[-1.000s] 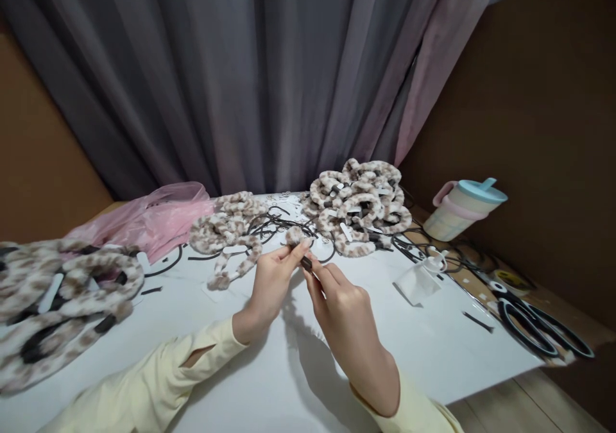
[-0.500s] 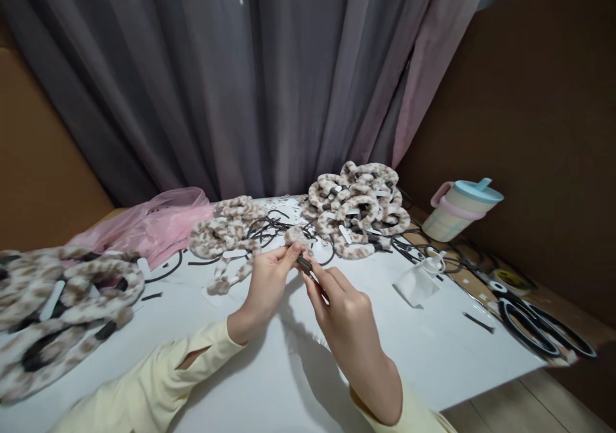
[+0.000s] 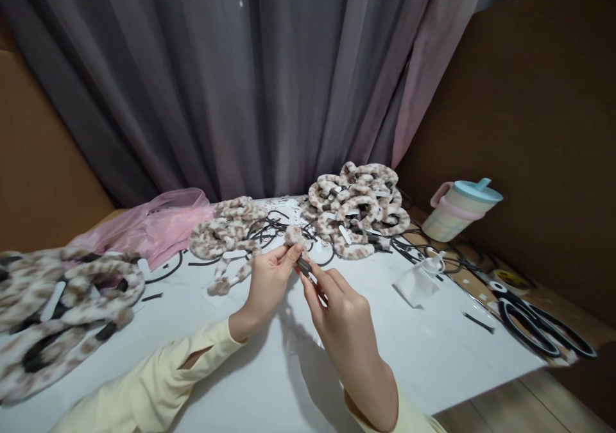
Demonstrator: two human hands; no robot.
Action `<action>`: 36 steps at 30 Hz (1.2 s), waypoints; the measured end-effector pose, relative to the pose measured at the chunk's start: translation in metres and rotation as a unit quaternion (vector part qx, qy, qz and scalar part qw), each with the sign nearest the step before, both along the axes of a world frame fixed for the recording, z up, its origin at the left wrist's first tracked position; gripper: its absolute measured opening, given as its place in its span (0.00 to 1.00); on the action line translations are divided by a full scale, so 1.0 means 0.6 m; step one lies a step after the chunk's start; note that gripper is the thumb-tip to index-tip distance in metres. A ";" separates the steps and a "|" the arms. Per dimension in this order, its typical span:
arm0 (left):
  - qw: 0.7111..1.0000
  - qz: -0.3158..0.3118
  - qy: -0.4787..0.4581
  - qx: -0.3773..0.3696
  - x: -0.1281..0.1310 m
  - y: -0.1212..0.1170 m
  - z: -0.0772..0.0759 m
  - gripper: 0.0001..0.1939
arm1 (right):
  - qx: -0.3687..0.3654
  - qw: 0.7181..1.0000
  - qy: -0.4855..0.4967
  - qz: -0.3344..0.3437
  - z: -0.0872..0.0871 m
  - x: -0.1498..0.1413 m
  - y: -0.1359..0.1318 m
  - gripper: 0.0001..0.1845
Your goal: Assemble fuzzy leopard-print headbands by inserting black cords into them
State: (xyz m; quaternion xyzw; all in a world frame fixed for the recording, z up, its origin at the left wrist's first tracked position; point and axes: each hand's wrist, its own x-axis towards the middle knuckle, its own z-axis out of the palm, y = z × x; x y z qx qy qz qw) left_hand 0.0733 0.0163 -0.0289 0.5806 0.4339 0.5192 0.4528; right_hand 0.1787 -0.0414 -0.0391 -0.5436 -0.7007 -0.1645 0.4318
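Note:
Above the middle of the table, my left hand (image 3: 270,279) is closed around a spotted plush piece (image 3: 293,235), whose rounded tip sticks up past the fingers. A short dark strip (image 3: 304,265) runs from this piece toward my right hand (image 3: 342,311), which pinches its lower end between thumb and fingers. The fingers hide how the strip and plush meet. Behind my hands lie thin black cords (image 3: 269,229) in a tangle. Left of them is a small heap of spotted plush loops (image 3: 216,237), with one loose end reaching toward me.
A taller pile of plush loops (image 3: 360,208) stands at the back right, and more loops (image 3: 62,317) lie at the left. Also around are a pink plastic bag (image 3: 163,224), a white bottle (image 3: 420,283), a lidded cup (image 3: 457,212) and large scissors (image 3: 539,324) near the right edge.
My right hand has shifted very slightly left, and the plush tip above my left hand sits a little more upright. Both hands keep their hold.

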 end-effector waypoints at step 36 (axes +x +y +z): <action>0.997 0.014 -0.075 -0.015 -0.018 0.033 0.014 0.21 | -0.079 0.956 0.270 0.079 -0.010 -0.013 -0.019 0.08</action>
